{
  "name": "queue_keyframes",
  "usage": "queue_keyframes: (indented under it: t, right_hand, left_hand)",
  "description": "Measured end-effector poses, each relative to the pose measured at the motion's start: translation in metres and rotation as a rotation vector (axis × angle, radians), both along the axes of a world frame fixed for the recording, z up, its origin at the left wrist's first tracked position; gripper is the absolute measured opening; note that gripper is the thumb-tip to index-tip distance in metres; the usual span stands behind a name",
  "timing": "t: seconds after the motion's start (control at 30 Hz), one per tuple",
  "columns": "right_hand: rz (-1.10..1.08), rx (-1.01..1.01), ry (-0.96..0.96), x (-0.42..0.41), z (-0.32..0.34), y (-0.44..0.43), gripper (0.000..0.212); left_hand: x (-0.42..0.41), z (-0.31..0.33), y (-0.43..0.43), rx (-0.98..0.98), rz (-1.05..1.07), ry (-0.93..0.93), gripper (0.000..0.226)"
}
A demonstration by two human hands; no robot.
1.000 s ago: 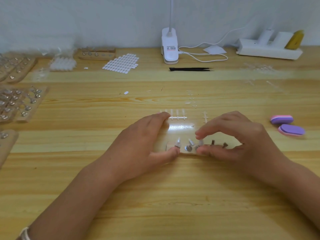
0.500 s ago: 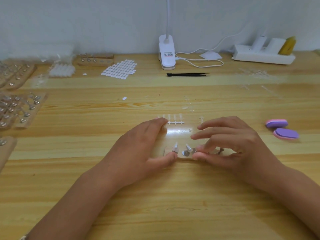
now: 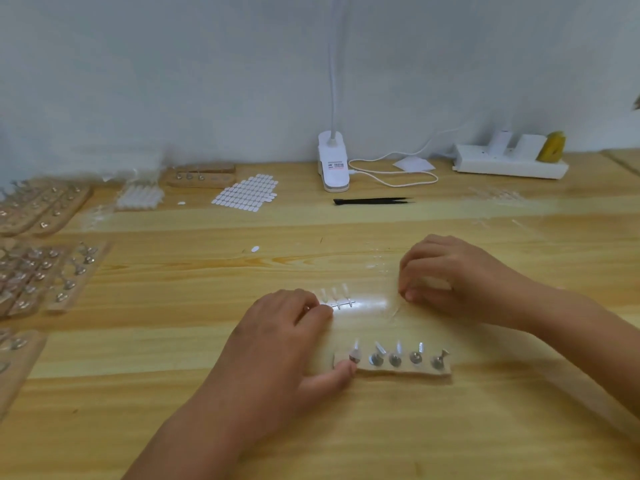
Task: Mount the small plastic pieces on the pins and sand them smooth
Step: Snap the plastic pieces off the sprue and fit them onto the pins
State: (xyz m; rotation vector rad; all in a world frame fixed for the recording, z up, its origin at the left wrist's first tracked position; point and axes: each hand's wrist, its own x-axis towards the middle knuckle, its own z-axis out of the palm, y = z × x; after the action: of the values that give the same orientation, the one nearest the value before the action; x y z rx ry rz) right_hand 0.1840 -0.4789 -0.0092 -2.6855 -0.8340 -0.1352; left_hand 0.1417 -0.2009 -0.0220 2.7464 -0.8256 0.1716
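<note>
A wooden block lies on the counter just below the centre of the frame, with five pins in a row along it. Four carry clear plastic pieces. The rightmost pin looks bare.

The left hand sits left of the block, its thumb pressing on the block's left end. Its fingers are bent, with the tips down at the left end of a sprue of more pieces, which lies above the block in a patch of glare. I cannot tell whether they grip it.

The right hand is right of centre, well apart from the block. Its fingers are curled with the tips together low on the counter. What they hold, if anything, is too blurred to tell.

Further blocks with pins fill the left edge. At the back stand a lamp base, tweezers, a sheet of white ovals and a power strip.
</note>
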Motion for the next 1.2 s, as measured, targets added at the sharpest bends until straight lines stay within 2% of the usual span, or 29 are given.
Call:
queue_keyframes:
  t: [0.1, 0.23, 0.3, 0.6, 0.73, 0.87, 0.97, 1.03, 1.2]
  right_hand:
    - [-0.100, 0.046, 0.145, 0.010, 0.001, -0.004, 0.010]
    - [-0.409, 0.375, 0.246, 0.029, 0.000, 0.009, 0.013]
    - [-0.524, 0.448, 0.267, 0.038, -0.001, 0.022, 0.012]
    - [-0.607, -0.099, 0.177, 0.045, 0.005, 0.055, 0.024]
    - [-0.578, -0.057, 0.335, 0.050, 0.020, 0.053, 0.013]
    - [-0.466, -0.022, 0.508, 0.051, 0.030, 0.047, 0.012]
    - [-0.380, -0.124, 0.494, 0.049, 0.026, 0.048, 0.006]
    - [-0.344, -0.140, 0.483, 0.046, 0.022, 0.047, 0.012]
    - [-0.336, 0.010, 0.507, 0.041, 0.015, 0.042, 0.015]
  left_hand:
    - [0.000, -0.001, 0.000, 0.009, -0.001, -0.028, 0.056]
    - [0.001, -0.003, 0.000, 0.004, -0.006, -0.016, 0.056]
    - [0.002, -0.004, 0.000, -0.005, -0.012, 0.003, 0.057]
    - [0.002, -0.003, 0.000, -0.032, -0.012, -0.014, 0.059]
    - [0.001, -0.001, 0.000, -0.027, -0.020, -0.026, 0.060]
    - [0.004, -0.003, 0.000, -0.016, -0.034, -0.052, 0.060]
    - [0.005, -0.004, -0.002, -0.011, -0.059, -0.074, 0.059]
    - [0.006, -0.004, -0.003, -0.020, -0.067, -0.082, 0.059]
    - [0.009, -0.005, -0.004, -0.050, -0.070, -0.139, 0.060]
